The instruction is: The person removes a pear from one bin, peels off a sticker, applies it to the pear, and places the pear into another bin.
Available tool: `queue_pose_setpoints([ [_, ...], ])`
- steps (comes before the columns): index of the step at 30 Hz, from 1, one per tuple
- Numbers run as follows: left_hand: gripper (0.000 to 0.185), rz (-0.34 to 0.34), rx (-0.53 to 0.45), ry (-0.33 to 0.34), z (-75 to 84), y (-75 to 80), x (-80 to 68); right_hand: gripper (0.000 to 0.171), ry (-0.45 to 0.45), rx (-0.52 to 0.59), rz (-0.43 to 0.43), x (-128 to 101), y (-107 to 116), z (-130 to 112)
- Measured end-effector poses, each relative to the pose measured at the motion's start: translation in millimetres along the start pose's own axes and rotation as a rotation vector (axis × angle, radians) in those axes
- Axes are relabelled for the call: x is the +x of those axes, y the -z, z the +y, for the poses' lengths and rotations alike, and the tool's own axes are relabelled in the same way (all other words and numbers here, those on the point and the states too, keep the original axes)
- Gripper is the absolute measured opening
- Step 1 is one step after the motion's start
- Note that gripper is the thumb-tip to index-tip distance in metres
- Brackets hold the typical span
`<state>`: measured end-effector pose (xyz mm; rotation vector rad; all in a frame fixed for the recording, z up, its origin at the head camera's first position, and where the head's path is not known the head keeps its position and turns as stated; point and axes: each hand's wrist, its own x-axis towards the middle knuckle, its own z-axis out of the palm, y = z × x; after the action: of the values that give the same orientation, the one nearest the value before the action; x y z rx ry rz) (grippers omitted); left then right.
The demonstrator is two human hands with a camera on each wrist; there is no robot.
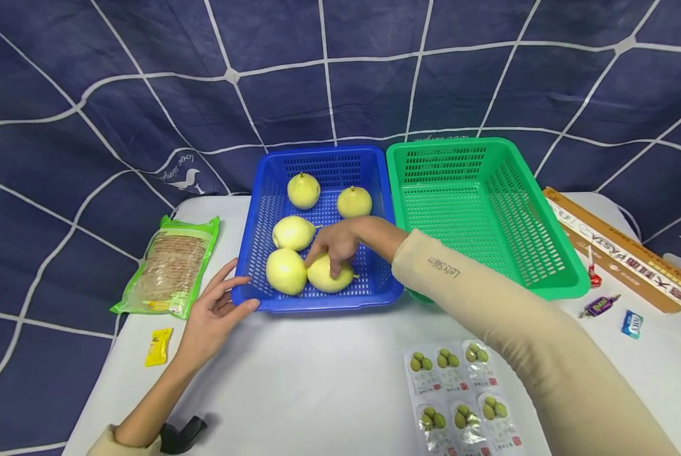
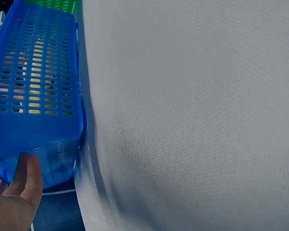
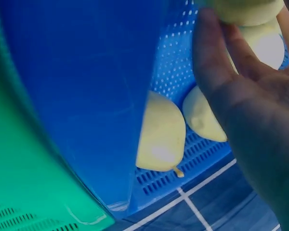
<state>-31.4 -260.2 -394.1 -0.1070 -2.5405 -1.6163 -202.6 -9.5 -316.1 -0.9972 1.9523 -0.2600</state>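
Note:
A blue basket [image 1: 317,304] on the white table holds several yellow pears. My right hand [image 1: 331,250] reaches into it, fingers curled over the front-right pear [image 1: 331,280], which lies beside another pear [image 1: 286,271]. In the right wrist view the fingertips [image 3: 212,43] press that pear [image 3: 245,9], with two more pears [image 3: 161,132] beyond on the basket floor. My left hand [image 1: 217,310] is spread at the basket's front-left corner, fingers straight, thumb [image 2: 31,175] touching the blue wall [image 2: 33,96]. An empty green basket [image 1: 488,202] stands against the blue one's right side.
A green bag of crackers [image 1: 169,266] and a yellow packet [image 1: 158,346] lie left of the baskets. A sheet of olive packs [image 1: 460,392] lies near the front. A pasta box [image 1: 619,253] and wrapped candies [image 1: 599,306] sit at the right.

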Motion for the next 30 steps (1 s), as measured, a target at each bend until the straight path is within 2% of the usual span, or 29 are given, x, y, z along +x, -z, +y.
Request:
queue_pose_setpoints([
  [9,0.039,-0.004,-0.033,-0.003,-1.3,-1.1,0.8,0.061,-0.013,0.013,-0.006,3,-1,2],
  [20,0.038,-0.004,-0.037,0.000,-1.2,-0.8,1.3,0.057,0.047,0.101,-0.028,-4,0,-4],
  [25,0.038,-0.002,-0.033,-0.001,-2.0,-0.9,1.6,0.055,0.056,0.121,-0.003,-13,1,-9],
  [30,0.037,0.001,-0.057,-0.005,-2.8,-1.0,1.3,0.055,0.142,0.100,0.060,-27,0,-11],
])
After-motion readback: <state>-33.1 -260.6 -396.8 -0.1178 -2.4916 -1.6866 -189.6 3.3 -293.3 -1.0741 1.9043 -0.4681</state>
